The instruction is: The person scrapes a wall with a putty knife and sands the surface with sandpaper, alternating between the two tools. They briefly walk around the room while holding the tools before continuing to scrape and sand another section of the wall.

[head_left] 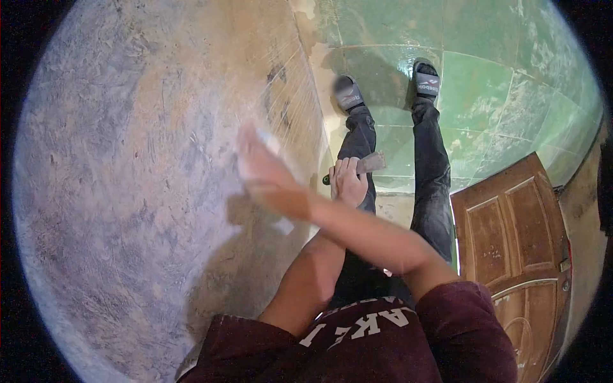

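My left hand (350,183) is closed around the handle of a putty knife (372,163), in front of my left leg. The dull, stained blade points to the right, and a dark handle end with a green ring sticks out on the left. My right arm crosses over my left forearm. At its end, my right hand (265,163) is beside the patchy wall (140,166), smeared by motion. A pale blur shows by its fingers; I cannot tell whether it holds anything.
A green tiled floor (476,96) with whitish dust lies under my sandalled feet (350,96). To the right stands a brown panelled wooden door (488,246). My shadow falls on the lower part of the wall.
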Demonstrator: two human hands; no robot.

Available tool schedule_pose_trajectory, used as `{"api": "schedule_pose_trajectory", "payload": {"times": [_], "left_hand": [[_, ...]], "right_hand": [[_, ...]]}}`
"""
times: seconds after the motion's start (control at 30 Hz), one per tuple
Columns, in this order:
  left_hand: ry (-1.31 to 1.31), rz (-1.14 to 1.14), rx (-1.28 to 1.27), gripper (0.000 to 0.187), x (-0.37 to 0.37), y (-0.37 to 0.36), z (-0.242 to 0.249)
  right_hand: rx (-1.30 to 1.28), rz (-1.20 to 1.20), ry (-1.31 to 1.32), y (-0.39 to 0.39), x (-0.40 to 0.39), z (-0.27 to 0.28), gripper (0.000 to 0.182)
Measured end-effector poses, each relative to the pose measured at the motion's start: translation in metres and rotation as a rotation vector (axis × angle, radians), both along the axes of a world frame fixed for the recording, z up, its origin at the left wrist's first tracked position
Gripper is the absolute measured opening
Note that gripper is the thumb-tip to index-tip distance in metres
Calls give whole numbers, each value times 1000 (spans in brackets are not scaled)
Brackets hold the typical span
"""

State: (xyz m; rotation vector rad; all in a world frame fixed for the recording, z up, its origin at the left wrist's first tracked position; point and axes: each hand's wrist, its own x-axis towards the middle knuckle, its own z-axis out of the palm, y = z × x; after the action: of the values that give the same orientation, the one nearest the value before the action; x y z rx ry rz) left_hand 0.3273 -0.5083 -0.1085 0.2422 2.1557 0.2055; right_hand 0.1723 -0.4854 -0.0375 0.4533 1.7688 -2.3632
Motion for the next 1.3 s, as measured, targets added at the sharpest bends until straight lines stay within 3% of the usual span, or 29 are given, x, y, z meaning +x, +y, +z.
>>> {"api": "schedule_pose_trajectory", "payload": {"times": [0.03, 0.07, 0.13, 0.2, 0.27, 0.33, 0.47, 0.53, 0.57, 0.63, 0.7, 0.73, 0.8, 0.83, 0.93, 0.97, 1.03, 1.07, 1.1, 1.13, 1.17, 1.23, 1.3], "left_hand": [[44, 0, 15, 20, 2, -2, -3], [90, 0, 36, 20, 3, -1, -6], [97, -17, 44, 20, -2, 5, -5], [22, -5, 24, 21, -3, 2, 0], [6, 5, 12, 21, -8, 4, 0], [-25, -14, -10, 22, -8, 4, 4], [10, -26, 32, 22, -7, 2, -10], [58, -24, 57, 17, -6, 0, -12], [53, -27, 51, 17, -5, -2, -13], [66, -8, 65, 16, -4, -3, -12], [66, -14, 55, 16, -4, -2, -13], [63, -29, 48, 16, -3, -3, -13], [101, -30, 47, 16, -4, 0, -12], [97, -36, 70, 16, -7, 1, -11], [99, -31, 93, 17, -7, -4, -12], [88, -25, 91, 17, -6, -6, -12], [84, -9, 87, 18, -5, -4, -14], [85, -17, 69, 18, -5, -3, -14], [82, -31, 54, 18, -4, -4, -12], [84, -37, 57, 18, -4, -3, -10], [57, -25, 46, 19, -5, -3, -10], [89, -36, 72, 19, -6, -4, -12], [76, -30, 59, 19, -8, -7, -10]], "right_hand": [[-106, 75, -294, 5, -25, -15, 61], [-102, 74, -296, 5, -22, 1, 61], [151, 338, -146, 2, -10, 44, 57], [204, 377, -92, 8, -7, 66, 56], [268, 421, -26, 2, -8, 53, 56], [191, 32, -97, -25, -8, 11, 64], [121, 49, -283, -34, -15, 6, 66], [612, 466, 116, -28, 2, 59, 67], [605, 464, 112, -22, 1, 60, 67], [492, 347, 100, -12, -2, 55, 70], [-187, -18, -140, -13, -16, 0, 70], [-188, -19, -139, -4, -28, -15, 70], [-332, 200, -433, 14, -47, -31, 68], [-328, 194, -427, 14, -44, -18, 68], [239, 134, 71, -11, -6, 62, 61], [233, 136, 64, -18, -5, 57, 61], [458, 154, -6, -25, -9, 30, 60], [454, 159, -3, 24, -15, 20, 60], [-18, 569, -155, 57, -40, 14, 64], [-502, 953, -298, 99, -93, -33, 69], [-494, 948, -295, 70, -76, -25, 69], [428, 191, -35, -6, -27, 23, 68], [366, 129, -37, -26, -5, 54, 68]]}}
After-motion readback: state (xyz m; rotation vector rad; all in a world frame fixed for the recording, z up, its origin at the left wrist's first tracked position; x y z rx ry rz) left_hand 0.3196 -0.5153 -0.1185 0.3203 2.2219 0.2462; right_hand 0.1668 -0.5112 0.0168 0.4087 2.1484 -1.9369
